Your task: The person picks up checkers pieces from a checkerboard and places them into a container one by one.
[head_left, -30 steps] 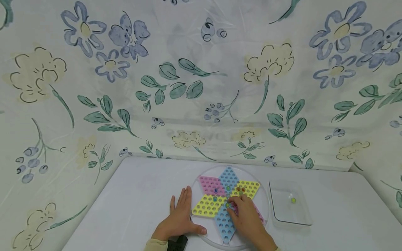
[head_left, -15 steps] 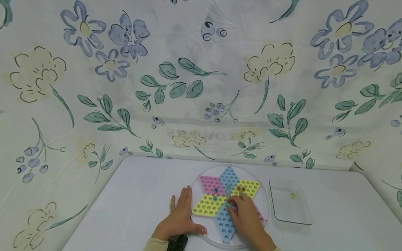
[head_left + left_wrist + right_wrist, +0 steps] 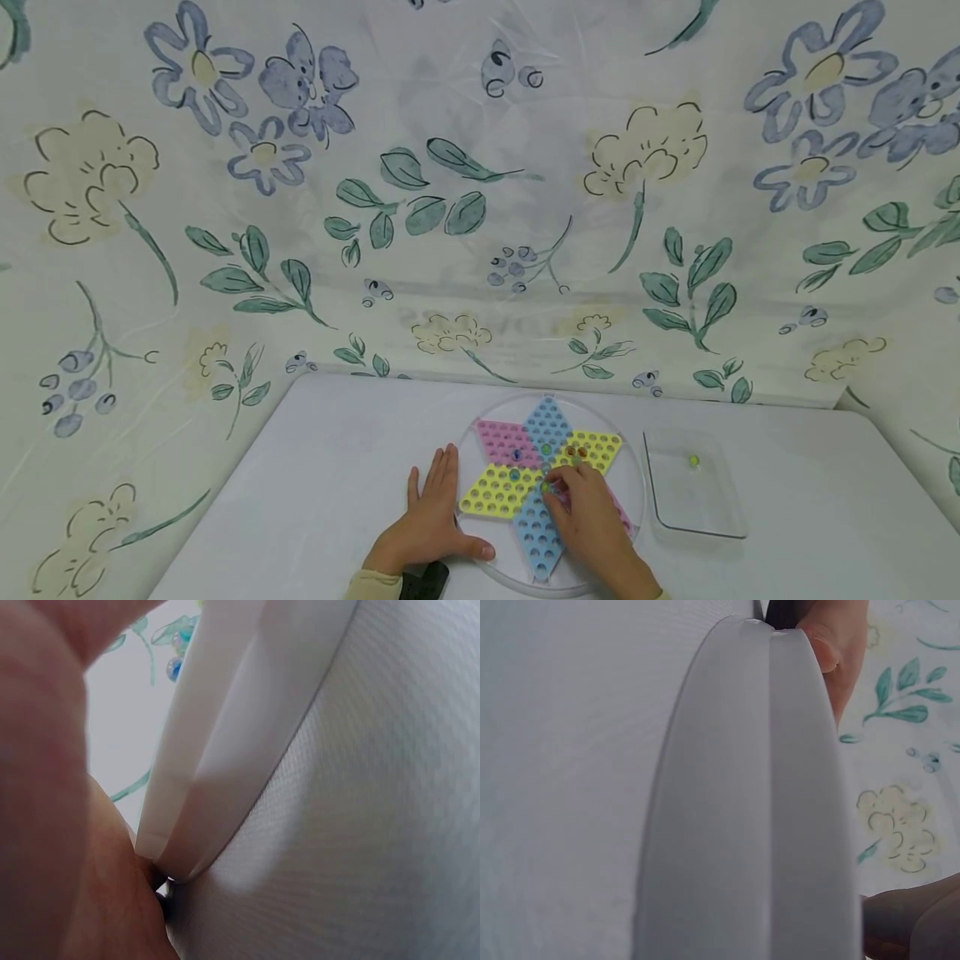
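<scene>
A round white Chinese checkers board (image 3: 622, 477) with a pink, yellow and blue star of holes lies on the table. My left hand (image 3: 429, 518) rests at its left rim, fingers straight and thumb stretched along the near edge. Over the star's middle, my right hand (image 3: 594, 521) pinches a yellow-green marble (image 3: 545, 488) between thumb and fingertips. Several marbles sit in holes close by, among them a blue marble (image 3: 516, 455), a green marble (image 3: 546, 449) and a reddish-brown marble (image 3: 582, 452). Both wrist views mostly show the board's thick white side (image 3: 217, 742), with the marble there hidden.
To the right of the board stands a clear plastic box (image 3: 697, 532) with one yellow-green marble (image 3: 693, 460) inside. A black object (image 3: 424, 581) sits by the left wrist. Behind the white table (image 3: 352, 433) hangs a flower-patterned cloth (image 3: 450, 275).
The marble in the clear box has rolled toward the back and slightly left. Both hands stay practically in place.
</scene>
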Action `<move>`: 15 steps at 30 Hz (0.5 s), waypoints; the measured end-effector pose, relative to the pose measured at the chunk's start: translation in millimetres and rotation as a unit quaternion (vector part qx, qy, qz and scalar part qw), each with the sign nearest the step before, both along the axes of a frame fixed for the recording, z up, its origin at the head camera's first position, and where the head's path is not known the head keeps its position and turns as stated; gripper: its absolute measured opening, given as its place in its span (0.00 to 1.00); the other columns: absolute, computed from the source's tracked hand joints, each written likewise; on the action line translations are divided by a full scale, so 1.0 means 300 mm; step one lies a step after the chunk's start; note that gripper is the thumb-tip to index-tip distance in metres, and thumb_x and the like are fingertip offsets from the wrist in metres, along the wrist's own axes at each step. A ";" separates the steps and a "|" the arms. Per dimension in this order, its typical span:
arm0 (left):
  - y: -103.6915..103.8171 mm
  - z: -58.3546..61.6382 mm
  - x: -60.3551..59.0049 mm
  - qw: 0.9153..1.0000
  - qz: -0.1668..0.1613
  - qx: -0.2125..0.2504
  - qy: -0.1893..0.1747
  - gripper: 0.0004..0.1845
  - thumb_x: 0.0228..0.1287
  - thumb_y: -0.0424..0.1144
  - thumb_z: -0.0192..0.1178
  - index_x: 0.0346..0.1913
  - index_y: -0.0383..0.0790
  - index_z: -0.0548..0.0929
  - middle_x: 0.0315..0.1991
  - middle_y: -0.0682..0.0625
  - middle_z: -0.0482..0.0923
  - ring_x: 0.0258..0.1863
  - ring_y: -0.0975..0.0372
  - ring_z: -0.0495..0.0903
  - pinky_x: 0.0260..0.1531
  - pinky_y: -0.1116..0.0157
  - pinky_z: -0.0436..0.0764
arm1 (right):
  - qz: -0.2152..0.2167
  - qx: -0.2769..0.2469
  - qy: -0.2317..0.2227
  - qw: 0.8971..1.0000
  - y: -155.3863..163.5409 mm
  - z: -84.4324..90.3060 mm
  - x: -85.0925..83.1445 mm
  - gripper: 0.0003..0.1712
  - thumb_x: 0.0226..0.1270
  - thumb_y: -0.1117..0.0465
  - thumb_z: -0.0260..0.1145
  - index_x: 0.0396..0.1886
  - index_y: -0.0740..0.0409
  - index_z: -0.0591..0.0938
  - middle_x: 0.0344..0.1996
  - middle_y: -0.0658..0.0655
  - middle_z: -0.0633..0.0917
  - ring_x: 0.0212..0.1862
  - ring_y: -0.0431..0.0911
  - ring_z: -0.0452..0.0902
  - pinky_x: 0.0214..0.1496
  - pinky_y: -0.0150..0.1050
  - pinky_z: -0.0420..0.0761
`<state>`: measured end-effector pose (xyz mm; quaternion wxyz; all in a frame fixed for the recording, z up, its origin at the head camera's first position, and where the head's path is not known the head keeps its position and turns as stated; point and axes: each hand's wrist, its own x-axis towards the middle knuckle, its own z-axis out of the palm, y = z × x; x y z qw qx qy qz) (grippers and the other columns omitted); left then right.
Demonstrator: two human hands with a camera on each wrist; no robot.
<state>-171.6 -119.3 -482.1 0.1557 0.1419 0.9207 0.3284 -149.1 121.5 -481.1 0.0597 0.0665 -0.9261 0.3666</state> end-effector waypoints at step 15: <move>0.000 -0.003 0.000 1.000 -0.002 0.005 0.003 0.79 0.39 0.65 0.79 0.77 0.23 0.37 0.79 0.30 0.35 0.79 0.40 0.32 0.68 0.35 0.26 | -0.005 0.003 0.019 1.000 0.007 0.020 0.000 0.07 0.64 0.64 0.71 0.41 0.56 0.84 0.35 0.48 0.77 0.46 0.46 0.75 0.51 0.48 0.78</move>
